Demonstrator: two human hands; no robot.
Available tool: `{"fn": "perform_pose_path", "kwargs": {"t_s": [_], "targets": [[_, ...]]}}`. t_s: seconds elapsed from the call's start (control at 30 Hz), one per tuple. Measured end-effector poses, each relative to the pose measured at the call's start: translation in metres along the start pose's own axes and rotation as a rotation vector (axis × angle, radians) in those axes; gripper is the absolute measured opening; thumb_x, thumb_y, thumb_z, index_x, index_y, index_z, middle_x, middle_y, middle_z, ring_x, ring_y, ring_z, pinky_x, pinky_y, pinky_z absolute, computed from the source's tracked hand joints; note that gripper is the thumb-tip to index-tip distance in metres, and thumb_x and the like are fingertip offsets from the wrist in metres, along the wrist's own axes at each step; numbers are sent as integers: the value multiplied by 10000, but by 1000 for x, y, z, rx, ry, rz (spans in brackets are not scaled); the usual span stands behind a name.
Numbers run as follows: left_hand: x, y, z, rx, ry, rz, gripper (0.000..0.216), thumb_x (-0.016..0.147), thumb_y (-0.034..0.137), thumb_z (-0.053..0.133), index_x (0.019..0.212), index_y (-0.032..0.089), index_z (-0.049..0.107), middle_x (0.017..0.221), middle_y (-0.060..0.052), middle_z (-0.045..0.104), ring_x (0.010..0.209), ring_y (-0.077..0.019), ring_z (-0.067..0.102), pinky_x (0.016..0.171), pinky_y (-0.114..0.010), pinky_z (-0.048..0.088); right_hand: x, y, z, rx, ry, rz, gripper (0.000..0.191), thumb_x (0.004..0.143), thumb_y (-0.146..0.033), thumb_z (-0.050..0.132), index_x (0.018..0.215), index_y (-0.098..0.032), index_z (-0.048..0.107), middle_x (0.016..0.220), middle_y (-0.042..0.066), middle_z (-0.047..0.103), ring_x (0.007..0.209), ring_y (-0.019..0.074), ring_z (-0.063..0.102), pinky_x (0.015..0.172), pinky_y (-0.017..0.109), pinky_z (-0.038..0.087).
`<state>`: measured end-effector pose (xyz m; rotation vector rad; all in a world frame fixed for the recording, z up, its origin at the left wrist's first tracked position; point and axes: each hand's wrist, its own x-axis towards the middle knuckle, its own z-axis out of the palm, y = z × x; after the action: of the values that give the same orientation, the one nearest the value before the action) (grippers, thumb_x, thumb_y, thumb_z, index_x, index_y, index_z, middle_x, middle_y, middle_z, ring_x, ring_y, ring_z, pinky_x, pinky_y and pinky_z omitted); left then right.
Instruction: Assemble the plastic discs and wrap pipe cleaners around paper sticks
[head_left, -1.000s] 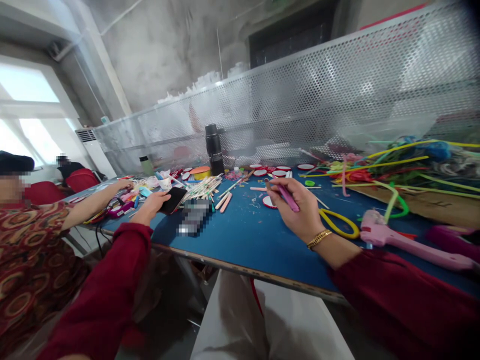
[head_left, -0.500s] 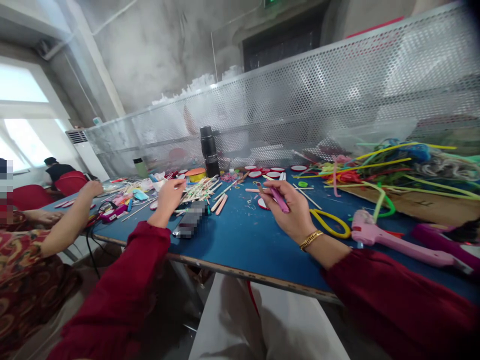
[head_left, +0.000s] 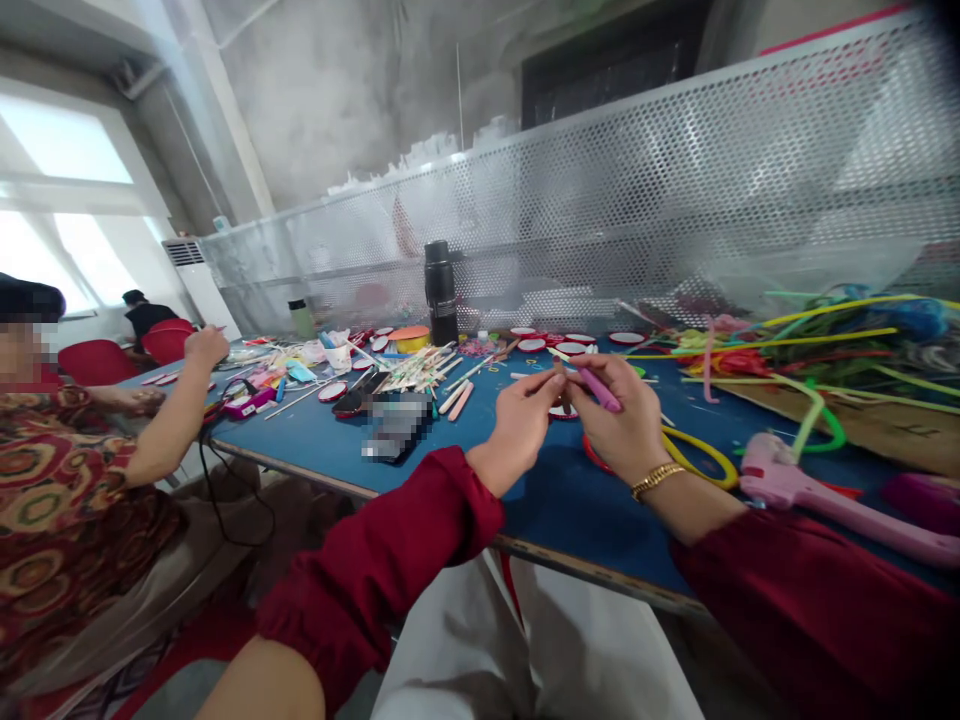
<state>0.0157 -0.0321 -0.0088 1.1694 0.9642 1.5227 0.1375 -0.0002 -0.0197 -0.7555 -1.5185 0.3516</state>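
Note:
My right hand (head_left: 624,415), with a gold bracelet at the wrist, is closed round a pink-purple pen-shaped tool (head_left: 598,388). My left hand (head_left: 519,425) meets it over the table, thumb and forefinger pinched together. A small brown piece (head_left: 565,388) shows between the fingertips of both hands; its kind is too small to make out. Behind the hands lie several white discs with red rims (head_left: 576,347). To the right of my right hand are a yellow loop (head_left: 709,458) and a pink glue gun (head_left: 795,490).
A black bottle (head_left: 441,300) stands at the back before a perforated metal screen (head_left: 600,220). Several paper sticks (head_left: 420,370) and a dark phone-like object (head_left: 397,428) lie left of my hands. Colourful pipe cleaners (head_left: 810,330) are heaped at right. A co-worker (head_left: 82,460) sits at left.
My left hand has moved right, from beside the heap of sticks to meet my right hand. My right hand keeps the pink-purple tool. The view has shifted slightly left.

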Motion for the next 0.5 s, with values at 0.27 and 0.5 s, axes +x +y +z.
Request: {"fn": "perform_pose_path", "kwargs": {"t_s": [0.27,0.5], "targets": [[24,-20,-9,-111,48,24,376,732,484,835,939,175,784,1051,-101,754,923,-197,650,784,-301,479,-2,1,-1,-86,-35,-38,290,827,-335,721,1089,-238,643,915,62,778,816,233,750,733,368,604],[28,-28,-16,-123,-20,-17,368,738,484,838,889,165,734,822,-40,674,694,-116,553,656,-257,417,-1,4,-5,-163,0,-32,245,904,-379,662,1100,-232,643,939,75,771,829,243,745,763,402,587]]}}
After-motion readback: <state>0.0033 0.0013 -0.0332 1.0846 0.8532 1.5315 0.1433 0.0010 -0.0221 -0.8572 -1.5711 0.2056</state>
